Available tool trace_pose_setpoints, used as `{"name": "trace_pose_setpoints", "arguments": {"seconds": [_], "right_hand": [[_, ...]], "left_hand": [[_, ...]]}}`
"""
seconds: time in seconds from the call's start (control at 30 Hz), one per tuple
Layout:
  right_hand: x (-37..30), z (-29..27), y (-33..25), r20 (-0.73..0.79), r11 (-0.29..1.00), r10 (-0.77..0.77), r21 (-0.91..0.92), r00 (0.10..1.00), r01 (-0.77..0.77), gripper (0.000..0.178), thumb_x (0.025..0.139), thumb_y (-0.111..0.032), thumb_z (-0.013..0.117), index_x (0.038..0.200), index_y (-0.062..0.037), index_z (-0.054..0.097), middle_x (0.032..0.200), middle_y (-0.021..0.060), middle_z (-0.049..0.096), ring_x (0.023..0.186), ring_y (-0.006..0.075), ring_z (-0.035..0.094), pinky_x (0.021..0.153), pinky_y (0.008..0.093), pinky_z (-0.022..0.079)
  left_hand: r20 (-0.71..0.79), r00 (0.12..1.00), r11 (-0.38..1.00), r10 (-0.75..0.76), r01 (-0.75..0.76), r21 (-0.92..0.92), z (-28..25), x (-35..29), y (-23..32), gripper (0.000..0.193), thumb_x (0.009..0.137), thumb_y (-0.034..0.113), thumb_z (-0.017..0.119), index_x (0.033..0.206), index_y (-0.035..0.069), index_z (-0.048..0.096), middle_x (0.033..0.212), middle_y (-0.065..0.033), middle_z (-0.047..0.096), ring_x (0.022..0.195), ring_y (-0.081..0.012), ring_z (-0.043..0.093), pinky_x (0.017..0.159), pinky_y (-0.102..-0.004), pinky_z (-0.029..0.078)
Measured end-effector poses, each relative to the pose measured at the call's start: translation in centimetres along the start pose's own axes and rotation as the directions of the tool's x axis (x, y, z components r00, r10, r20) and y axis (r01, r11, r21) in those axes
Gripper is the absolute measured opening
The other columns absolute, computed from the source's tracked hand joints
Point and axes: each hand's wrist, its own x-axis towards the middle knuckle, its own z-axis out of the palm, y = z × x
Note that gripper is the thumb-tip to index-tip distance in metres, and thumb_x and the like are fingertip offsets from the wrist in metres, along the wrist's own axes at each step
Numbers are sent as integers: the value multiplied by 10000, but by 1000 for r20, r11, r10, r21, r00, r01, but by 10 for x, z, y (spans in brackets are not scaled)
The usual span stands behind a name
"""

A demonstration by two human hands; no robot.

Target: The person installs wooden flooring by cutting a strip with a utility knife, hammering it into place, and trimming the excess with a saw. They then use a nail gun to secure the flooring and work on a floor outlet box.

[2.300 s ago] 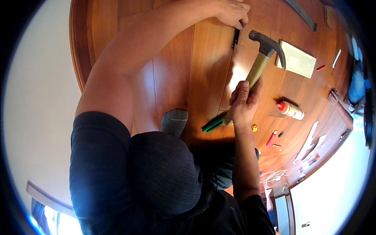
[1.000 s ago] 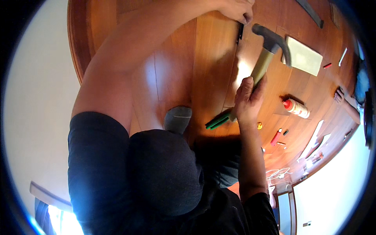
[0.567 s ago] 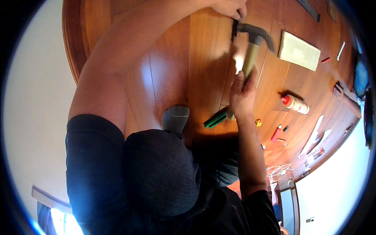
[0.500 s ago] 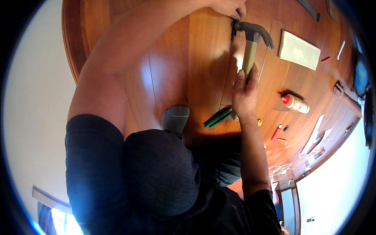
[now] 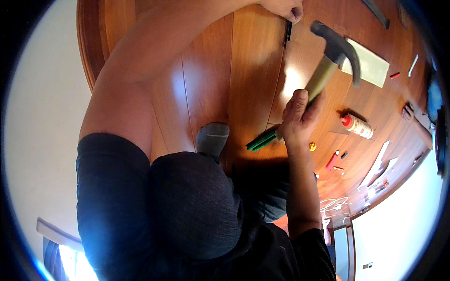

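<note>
So the hammer (image 5: pixel 333 61) is gripped low on its yellowish handle by the right hand (image 5: pixel 296 117), fingers wrapped tight around it, with the green end of the grip poking out below the palm. The dark head is held up off the floor in the upper right of the frame, angled toward the thin dark tool (image 5: pixel 288 32) that is pinched at the top edge by the fingertips of the left hand (image 5: pixel 282 7). It looks like a chisel or punch, but it can't really be told at this size. Its tip is set on a seam of the wooden floor (image 5: pixel 243 79).

What could go wrong here, probably:

- The pinching fingers are sitting right at the spot to be struck. If the swing is a bit off, knuckles get hit instead of the tool.
- The tool is held only by fingertips, so a glancing blow could kick it sideways and the board could be gouged.
- The head is seen at an angle. If the face isn't squared up, it may skid off.
- The left arm is stretched far across, so balance could be lost.

A glue bottle (image 5: pixel 357 126) with a red cap and a pale flat block (image 5: pixel 372 65) are lying to the right, well apart from the swing path.
</note>
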Motion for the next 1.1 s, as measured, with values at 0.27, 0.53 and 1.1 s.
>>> {"name": "trace_pose_setpoints", "arguments": {"seconds": [0.27,0.53,1.1], "right_hand": [[0,4,8,-14,999,30,-40,999,-31,373,1108,-242,530,1425,-85,415,821,-29,497,610,47,450,512,219,391],[3,11,6,8,984,-35,-173,999,36,418,1100,-233,529,1450,-19,451,896,18,534,742,112,506,671,296,476],[8,-4,0,26,988,-46,-148,999,49,354,1110,-254,505,1382,-33,453,867,3,539,719,113,539,646,251,444]], "left_hand": [[-13,1000,1000,13,-13,-4,-3,-3,3,304,951,410,682,1168,223,782,1234,-44,567,1295,-288,443,1076,-496,356],[11,999,999,30,-30,15,-2,1,2,248,947,365,689,1133,240,794,1198,-46,566,1230,-278,459,1031,-466,371],[-7,999,999,47,-47,0,0,3,0,218,942,382,701,1093,256,795,1160,-32,559,1231,-261,458,1038,-459,359]]}}
